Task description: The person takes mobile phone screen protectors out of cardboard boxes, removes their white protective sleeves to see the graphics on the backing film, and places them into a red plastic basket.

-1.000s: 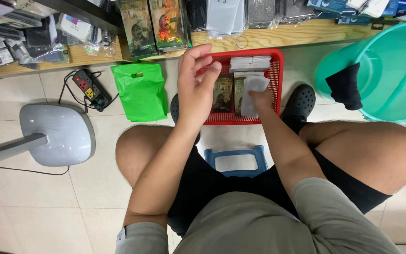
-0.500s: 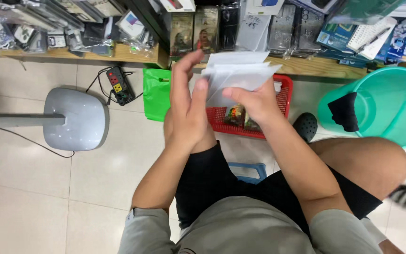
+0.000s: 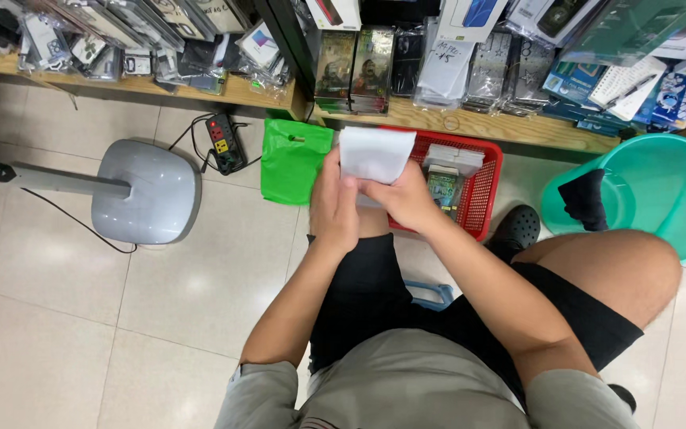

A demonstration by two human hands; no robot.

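Note:
Both of my hands hold a flat white packet [image 3: 373, 154] upright in front of me. My left hand [image 3: 335, 205] grips its lower left edge, and my right hand [image 3: 403, 199] grips its lower right part. Behind the packet, a red mesh basket [image 3: 487, 184] sits on the floor with several small boxed items [image 3: 448, 173] inside it. I am seated low, knees apart, over a small blue stool [image 3: 430, 294].
A green plastic bag [image 3: 292, 162] lies left of the basket. Further left are a black power strip [image 3: 222, 141] and a grey fan base [image 3: 146, 192]. A teal tub [image 3: 651, 191] holding a dark cloth [image 3: 584, 199] stands at right. Wooden shelves [image 3: 470, 122] carry packaged accessories.
My hands have lifted the white packet out of the red basket and brought it up in front of me. My view has shifted rightward and lower than half a second ago.

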